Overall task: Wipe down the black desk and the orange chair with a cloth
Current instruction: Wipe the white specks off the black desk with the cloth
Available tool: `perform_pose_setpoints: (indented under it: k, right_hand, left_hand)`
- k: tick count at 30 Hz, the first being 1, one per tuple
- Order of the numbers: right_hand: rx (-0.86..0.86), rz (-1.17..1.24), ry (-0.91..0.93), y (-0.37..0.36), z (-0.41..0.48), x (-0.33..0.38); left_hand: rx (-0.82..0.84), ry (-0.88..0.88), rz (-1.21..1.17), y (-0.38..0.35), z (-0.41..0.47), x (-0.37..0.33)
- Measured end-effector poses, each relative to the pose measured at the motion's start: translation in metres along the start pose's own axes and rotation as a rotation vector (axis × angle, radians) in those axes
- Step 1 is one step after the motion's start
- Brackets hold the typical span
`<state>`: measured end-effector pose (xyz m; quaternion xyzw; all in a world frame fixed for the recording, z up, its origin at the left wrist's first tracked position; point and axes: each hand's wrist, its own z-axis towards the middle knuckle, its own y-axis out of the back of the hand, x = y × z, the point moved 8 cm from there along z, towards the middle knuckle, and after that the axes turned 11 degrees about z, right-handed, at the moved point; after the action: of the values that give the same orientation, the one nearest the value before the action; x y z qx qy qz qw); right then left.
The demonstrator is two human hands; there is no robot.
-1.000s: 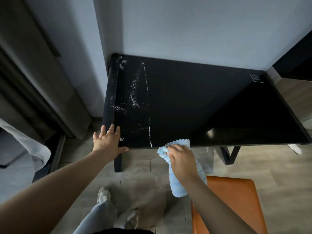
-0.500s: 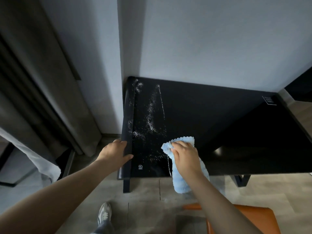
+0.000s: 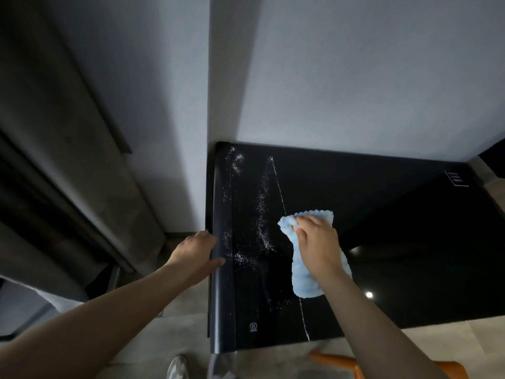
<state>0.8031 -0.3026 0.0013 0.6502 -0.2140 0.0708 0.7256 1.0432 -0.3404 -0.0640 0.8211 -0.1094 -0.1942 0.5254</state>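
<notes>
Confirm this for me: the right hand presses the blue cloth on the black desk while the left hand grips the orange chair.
Not the chair. In the head view the left hand grips the rounded left edge of the black desk; the orange chair shows only at the bottom of the frame. The right hand does press the blue cloth on the desk.

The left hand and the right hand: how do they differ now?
The left hand grips the black desk's left edge; the right hand holds a blue cloth on its top. The left hand is left of the white specks; the right hand is right of them. Both are bare.
</notes>
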Motion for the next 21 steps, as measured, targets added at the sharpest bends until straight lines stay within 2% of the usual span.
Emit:
perform_pose_setpoints:
  k: [12, 21]
  right_hand:
    - [0.012, 0.021, 0.119, -0.026, 0.183, -0.021]
    - [0.026, 0.000, 0.178, -0.064, 0.297, -0.039]
  left_hand:
    - [-0.030, 0.099, -0.130, 0.011, 0.121, -0.005]
    - [0.005, 0.143, -0.107, -0.008, 0.182, 0.005]
